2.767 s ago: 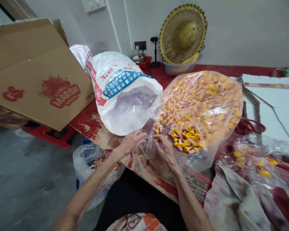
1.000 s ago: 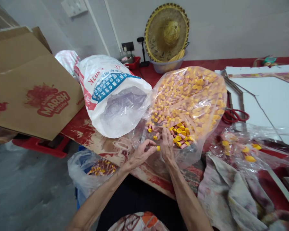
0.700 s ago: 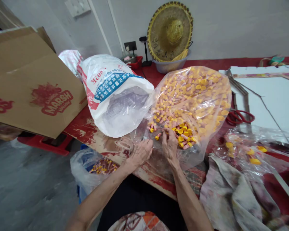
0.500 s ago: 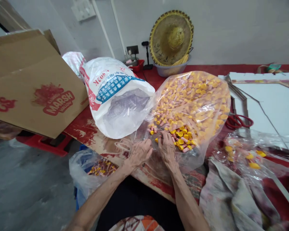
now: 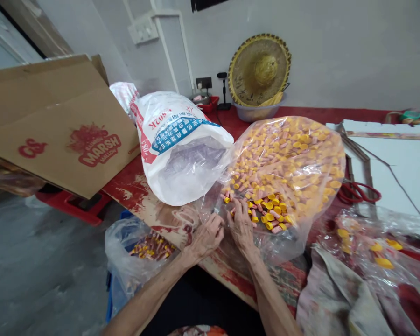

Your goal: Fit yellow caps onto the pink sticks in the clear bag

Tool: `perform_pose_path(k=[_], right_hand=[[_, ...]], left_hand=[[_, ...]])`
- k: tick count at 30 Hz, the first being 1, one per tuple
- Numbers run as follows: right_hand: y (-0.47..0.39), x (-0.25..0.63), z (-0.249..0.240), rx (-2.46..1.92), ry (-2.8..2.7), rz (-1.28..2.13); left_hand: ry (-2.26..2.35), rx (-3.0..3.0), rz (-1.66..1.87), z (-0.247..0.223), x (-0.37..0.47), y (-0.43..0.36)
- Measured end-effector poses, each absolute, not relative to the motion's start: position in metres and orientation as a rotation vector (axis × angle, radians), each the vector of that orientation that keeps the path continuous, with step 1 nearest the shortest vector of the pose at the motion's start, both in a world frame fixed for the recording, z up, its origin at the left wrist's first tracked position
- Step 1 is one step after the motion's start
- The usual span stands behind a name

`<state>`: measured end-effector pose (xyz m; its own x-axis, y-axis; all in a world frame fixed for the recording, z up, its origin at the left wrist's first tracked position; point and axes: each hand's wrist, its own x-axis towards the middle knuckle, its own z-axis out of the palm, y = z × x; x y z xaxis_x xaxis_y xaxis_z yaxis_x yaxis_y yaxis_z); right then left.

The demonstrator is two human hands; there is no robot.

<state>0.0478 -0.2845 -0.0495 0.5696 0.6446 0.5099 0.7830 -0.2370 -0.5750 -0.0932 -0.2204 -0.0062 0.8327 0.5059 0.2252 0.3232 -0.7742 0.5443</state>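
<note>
A person seated at the near edge of a red, worn table (image 5: 133, 184) works at the mouth of a large clear plastic bag (image 5: 301, 186) that lies on its side, packed with small pink tubes and yellow caps (image 5: 271, 212). The right hand (image 5: 241, 228) lies palm down inside the bag's opening, fingers spread among the loose pieces; whether its grip holds one cannot be told. The left hand (image 5: 206, 238) is just beside it at the bag's lip, fingers curled narrow as if pinching something small, though the item itself is hidden. A white printed sack (image 5: 177, 144) lies toward the table's left side, a cardboard box (image 5: 56, 126) beyond the left edge. A second clear bag (image 5: 140, 252) with finished-looking pieces hangs below the near edge. To work well, it seems wise to keep the bag's lip pinned flat so that pieces do not roll off the near edge, and to draw only a few forward at once.
</note>
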Motion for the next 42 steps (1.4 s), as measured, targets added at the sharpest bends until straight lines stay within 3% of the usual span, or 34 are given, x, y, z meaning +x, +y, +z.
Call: perform_pose_path(k=[42], right_hand=[[-0.286, 0.051, -0.056, -2.008, -1.417, -0.184]], left_hand=[[0.678, 2.556, 0.432, -0.006, -0.097, -0.228]])
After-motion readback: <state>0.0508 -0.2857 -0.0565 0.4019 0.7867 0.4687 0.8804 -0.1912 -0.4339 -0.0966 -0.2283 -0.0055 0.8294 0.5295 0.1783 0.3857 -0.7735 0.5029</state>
